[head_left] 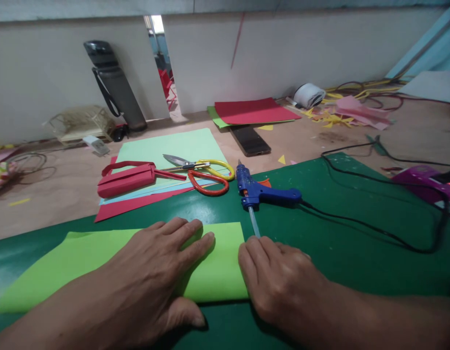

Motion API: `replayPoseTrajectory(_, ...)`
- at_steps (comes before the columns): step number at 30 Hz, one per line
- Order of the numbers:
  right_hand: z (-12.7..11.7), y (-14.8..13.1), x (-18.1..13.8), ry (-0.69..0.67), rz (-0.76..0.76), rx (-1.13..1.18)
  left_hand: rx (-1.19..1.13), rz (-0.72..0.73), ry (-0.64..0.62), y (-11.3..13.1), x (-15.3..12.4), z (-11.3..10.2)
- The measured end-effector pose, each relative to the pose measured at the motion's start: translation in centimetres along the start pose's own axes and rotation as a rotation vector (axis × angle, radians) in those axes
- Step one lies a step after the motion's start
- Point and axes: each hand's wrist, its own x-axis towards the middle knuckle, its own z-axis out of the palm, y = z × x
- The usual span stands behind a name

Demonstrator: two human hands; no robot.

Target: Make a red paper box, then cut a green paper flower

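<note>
A folded lime-green paper sheet (pixel 217 272) lies on the green cutting mat (pixel 341 233). My left hand (pixel 152 272) rests flat on it, fingers stretched out and together, thumb at the near edge. My right hand (pixel 279 282) sits at the sheet's right edge with fingers curled down onto the fold; I cannot see anything in them. Just beyond my right hand lies a blue glue gun (pixel 263 192) with its clear glue stick (pixel 254 226) pointing toward my knuckles.
Scissors with yellow and orange handles (pixel 203 172) and a red paper bag (pixel 128 180) lie on stacked coloured sheets (pixel 181 146). A phone (pixel 250 140), red paper (pixel 252 111), black cable (pixel 374 228), a purple device (pixel 425 182), tape roll (pixel 308 95) and paper scraps sit farther back.
</note>
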Motion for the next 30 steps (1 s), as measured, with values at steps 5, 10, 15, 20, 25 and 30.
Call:
replayPoseTrajectory(5, 0.24, -0.13, 0.06, 0.008, 0.029, 0.001, -0.009, 0.009, 0.020, -0.20, 0.16, 0.07)
replayPoseTrajectory(10, 0.22, -0.17, 0.11, 0.000, 0.040, -0.010, -0.014, 0.019, 0.032, -0.35, 0.04, 0.24)
replayPoseTrajectory(15, 0.27, -0.25, 0.14, -0.009, 0.047, -0.005, -0.008, 0.012, 0.026, -0.27, 0.02, 0.29)
replayPoseTrajectory(20, 0.39, -0.32, 0.14, 0.005, 0.065, -0.010, -0.013, 0.002, 0.023, -0.07, 0.06, 0.27)
replayPoseTrajectory(25, 0.35, -0.29, 0.24, 0.000, 0.063, 0.001, -0.024, -0.004, 0.000, -0.04, 0.24, 0.20)
replayPoseTrajectory(30, 0.49, -0.43, 0.26, -0.017, 0.074, 0.012, -0.038, -0.018, -0.004, 0.14, 0.41, 0.29)
